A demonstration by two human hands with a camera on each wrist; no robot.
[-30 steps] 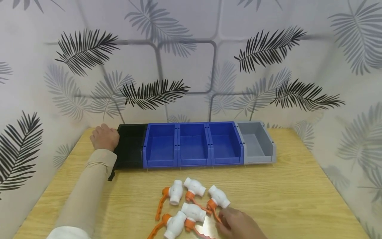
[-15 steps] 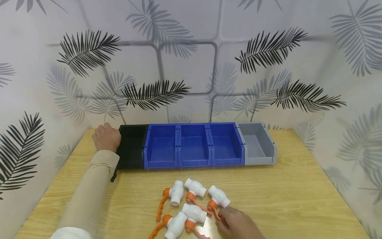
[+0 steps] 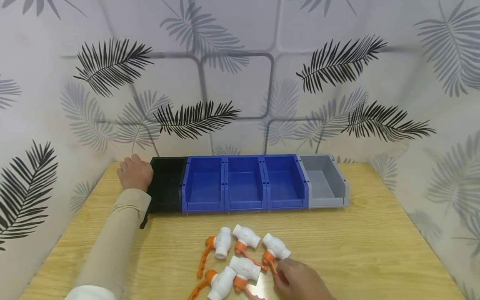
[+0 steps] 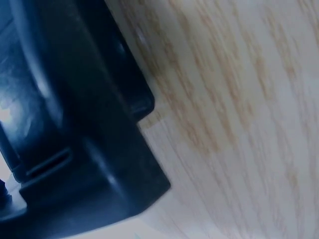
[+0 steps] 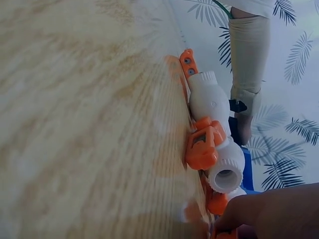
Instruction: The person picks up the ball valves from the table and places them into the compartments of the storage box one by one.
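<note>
My left hand (image 3: 136,172) lies against the left side of the black bin (image 3: 166,185), knuckles up; its fingertips are hidden, and the left wrist view shows only the bin's corner (image 4: 124,184) above the table. At the front, my right hand (image 3: 301,279) pinches the orange handle of the rightmost white ball valve (image 3: 276,246), which lies on the table. Several more white ball valves with orange handles lie left of it, among them a far one (image 3: 246,236), a left one (image 3: 223,242), a middle one (image 3: 245,268) and a near one (image 3: 222,283).
Right of the black bin, in one row, stand three blue bins (image 3: 203,206) and a grey bin (image 3: 328,202). Behind them rises a wall (image 3: 240,96) with a leaf pattern. The wooden table (image 3: 375,250) extends to both sides.
The whole head view has shifted very slightly. Both hands, the valves and the bins keep their places.
</note>
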